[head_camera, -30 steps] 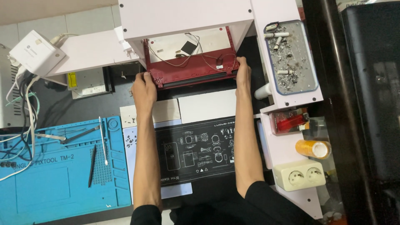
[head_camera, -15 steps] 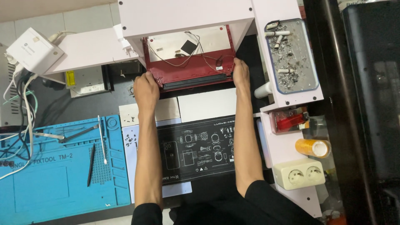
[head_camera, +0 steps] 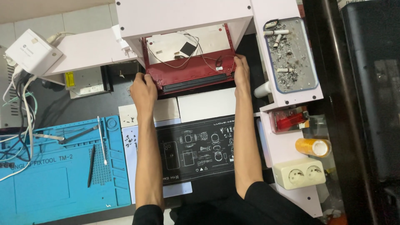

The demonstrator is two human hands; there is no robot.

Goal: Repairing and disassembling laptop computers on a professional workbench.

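A red laptop lid shell point(head_camera: 189, 71), with loose thin wires and a small black square part inside, lies half under a white shelf point(head_camera: 183, 16). My left hand point(head_camera: 143, 89) grips its near left corner. My right hand point(head_camera: 241, 75) holds its right edge. Both arms stretch forward over a black printed work mat point(head_camera: 196, 148). Near the shell's front edge lie a silver flat panel point(head_camera: 206, 104) and a beige one point(head_camera: 162, 110).
A blue repair mat point(head_camera: 50, 175) with tweezers and a pry tool lies at left, beside small screws point(head_camera: 130, 141). A white box point(head_camera: 31, 51) with cables sits far left. At right are a tray of debris point(head_camera: 291, 54), a red item point(head_camera: 289, 120), a yellow roll point(head_camera: 313, 146) and a double socket point(head_camera: 300, 174).
The red shell has slid farther back under the white shelf, with both my hands moving forward with it.
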